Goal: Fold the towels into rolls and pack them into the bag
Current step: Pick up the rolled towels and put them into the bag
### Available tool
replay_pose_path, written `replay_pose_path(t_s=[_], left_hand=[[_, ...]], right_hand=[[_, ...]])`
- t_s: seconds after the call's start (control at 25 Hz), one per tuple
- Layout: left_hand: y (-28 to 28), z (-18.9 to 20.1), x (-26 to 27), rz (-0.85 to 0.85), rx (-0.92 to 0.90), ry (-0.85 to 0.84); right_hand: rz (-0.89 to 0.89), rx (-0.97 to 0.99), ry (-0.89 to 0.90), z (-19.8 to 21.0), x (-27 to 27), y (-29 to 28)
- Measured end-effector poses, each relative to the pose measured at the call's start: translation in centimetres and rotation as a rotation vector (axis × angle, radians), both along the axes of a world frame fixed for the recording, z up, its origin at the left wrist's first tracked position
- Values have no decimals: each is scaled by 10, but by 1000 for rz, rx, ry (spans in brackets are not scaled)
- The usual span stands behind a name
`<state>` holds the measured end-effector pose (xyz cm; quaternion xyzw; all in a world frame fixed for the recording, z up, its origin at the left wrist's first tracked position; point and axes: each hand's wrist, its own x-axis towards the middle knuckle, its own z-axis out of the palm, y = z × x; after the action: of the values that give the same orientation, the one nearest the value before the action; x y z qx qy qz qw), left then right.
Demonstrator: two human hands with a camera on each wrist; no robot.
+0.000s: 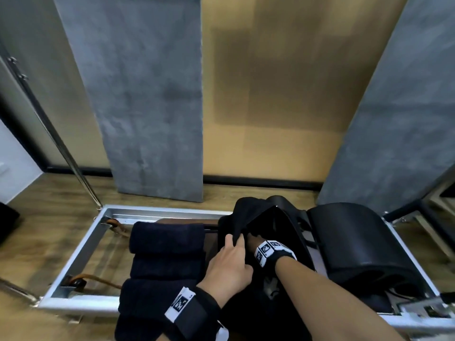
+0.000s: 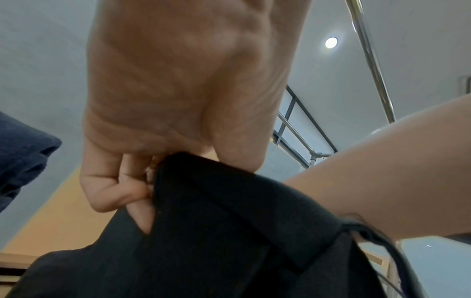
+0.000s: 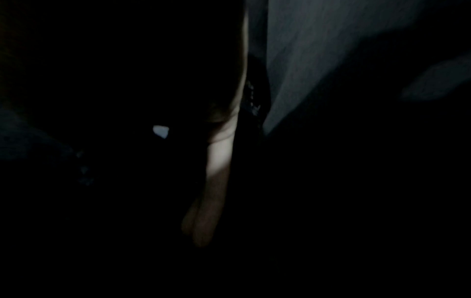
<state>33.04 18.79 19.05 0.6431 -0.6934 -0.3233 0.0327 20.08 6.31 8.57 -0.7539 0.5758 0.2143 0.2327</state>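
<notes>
The left hand (image 1: 230,263) pinches the rim of the black bag (image 1: 248,219), fingers and thumb curled over the fabric edge and lifting it so the mouth gapes; the left wrist view shows the cloth (image 2: 216,211) clamped between thumb and bent fingers. The right hand (image 1: 254,236) is plunged past the wrist into the opening just beyond the left hand's knuckles, and only the banded wrist shows from the head camera. Inside, the right wrist view is almost black: a strip of the fingers (image 3: 219,157) appears stretched out straight along dark material, but whether they hold a towel there I cannot tell. The rolled dark towels (image 1: 167,249) lie stacked side by side just to the outer side of the left hand, on the metal-framed bench (image 1: 81,244), touching one another and not yet packed. The step in hand looks like seating or smoothing something deep in the bag, or clearing room for the next roll. To do it well, the left hand should keep the rim taut and high so the mouth does not collapse on the right forearm, while the right hand presses contents flat against the bottom and far wall, leaving a clean channel. Soft rolls can loosen if dragged, so each is probably best carried in gripped round its middle and set down whole, not shoved.
</notes>
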Motion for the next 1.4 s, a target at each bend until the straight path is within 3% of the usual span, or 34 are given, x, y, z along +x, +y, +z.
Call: replay_pose_path(t_s=[0.16,0.36,0.48,0.6,0.72,0.84,1.0,1.24,1.4], left_hand=[[2,-10,0,13,-92,61],[9,-16,4,105,-310,214],[18,-25,16,268,-460,451],[22,-43,44,623,-498,733],[27,-65,83,975,-327,872],[32,-78,108,1128,-184,980],[31,-67,119,1173,-92,1267],[23,-20,114,1145,-133,1600],[9,12,94,964,-75,1718]], right_hand=[[17,5,-9,56,1,-4],[7,69,32,165,1,-5],[-84,-15,-161,199,22,-4],[90,-188,-397,188,76,9],[195,-130,-374,149,125,23],[215,-114,-301,115,149,30],[220,-185,-300,109,162,40],[244,-244,-455,152,144,54],[-5,-233,-715,185,101,62]])
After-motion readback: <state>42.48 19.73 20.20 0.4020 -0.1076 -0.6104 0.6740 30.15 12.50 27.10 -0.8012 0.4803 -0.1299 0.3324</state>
